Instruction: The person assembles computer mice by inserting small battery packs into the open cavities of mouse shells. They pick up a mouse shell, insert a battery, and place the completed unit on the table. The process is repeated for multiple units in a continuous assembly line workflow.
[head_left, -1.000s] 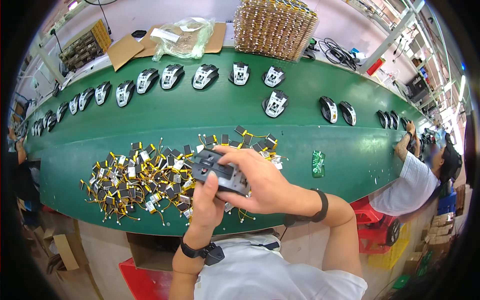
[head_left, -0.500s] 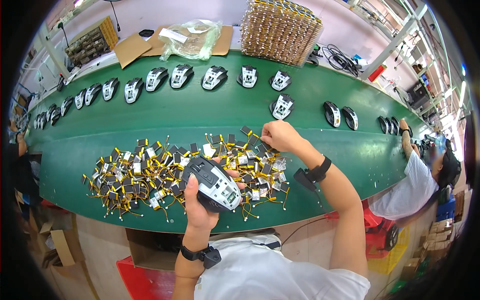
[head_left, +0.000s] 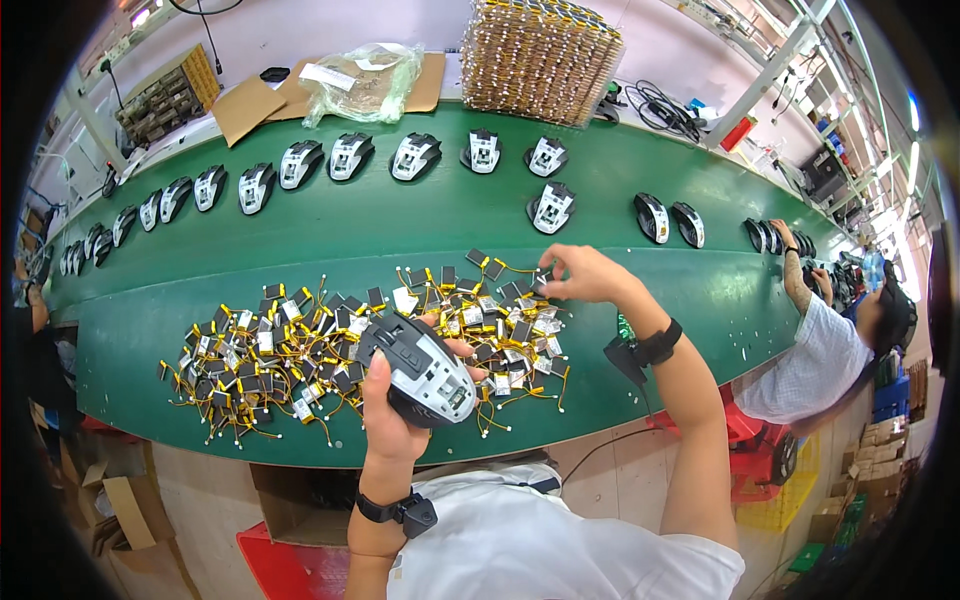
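The left hand (head_left: pixel 395 410) still grips the mouse shell (head_left: pixel 420 368). The right hand (head_left: pixel 585 272) has moved farther out and pinches a small battery (head_left: pixel 541 283) from the pile (head_left: pixel 330 345).

The surface (head_left: pixel 330 235) is a plain deep green. The mouse (head_left: pixel 420 372) in the left hand (head_left: pixel 395 415) is black, with a silver-grey inner panel. The batteries (head_left: pixel 300 350) heaped on the green are black and silver, with yellow and orange wires between them. The row of mice (head_left: pixel 415 157) is black with white or pale grey middles. The tray stack (head_left: pixel 540 45) is tan, dotted with yellow. The cardboard (head_left: pixel 250 105) is brown and the bag (head_left: pixel 360 80) on it clear. Both wrists carry black bands (head_left: pixel 660 343). The shirt (head_left: pixel 560 545) is white.
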